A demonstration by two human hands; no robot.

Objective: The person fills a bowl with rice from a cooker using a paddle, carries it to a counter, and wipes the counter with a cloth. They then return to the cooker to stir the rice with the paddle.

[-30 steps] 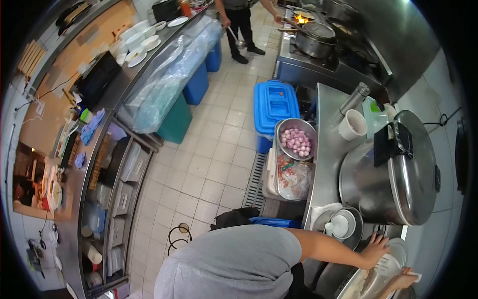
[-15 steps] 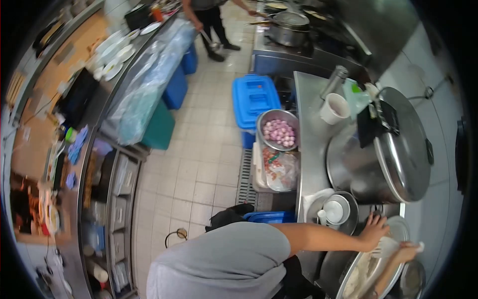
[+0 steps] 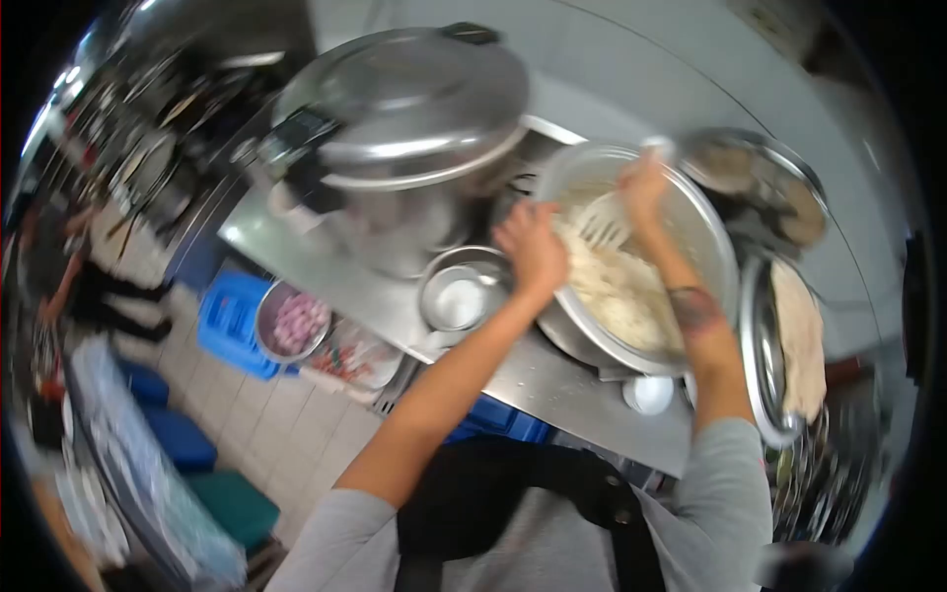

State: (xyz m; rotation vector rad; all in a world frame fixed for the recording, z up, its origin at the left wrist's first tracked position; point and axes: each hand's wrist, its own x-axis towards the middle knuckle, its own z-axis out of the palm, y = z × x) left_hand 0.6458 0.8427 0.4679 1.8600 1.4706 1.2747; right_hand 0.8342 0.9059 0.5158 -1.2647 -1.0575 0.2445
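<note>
A large metal basin (image 3: 720, 252) holds a pale, doughy or rice-like mass (image 3: 621, 296). My left hand (image 3: 534, 247) is at the basin's left rim, its fingers curled over the edge. My right hand (image 3: 644, 187) is closed round the white handle of a slotted spatula (image 3: 604, 223), whose blade rests in the pale mass. Both hands are somewhat blurred. Just left of the basin, a metal bowl (image 3: 493, 266) has a smaller white pot (image 3: 458, 300) in it.
A big lidded pot (image 3: 395, 212) stands behind on the steel counter (image 3: 552, 395). Metal lids (image 3: 764, 187) lean at the right. A bowl of peeled onions (image 3: 296, 321) sits lower left by a blue bin (image 3: 232, 321). Another person (image 3: 59, 266) stands far left.
The view has swung right and down, so the basin is now central. My left hand remains at the rim, and my right hand still holds the spatula.
</note>
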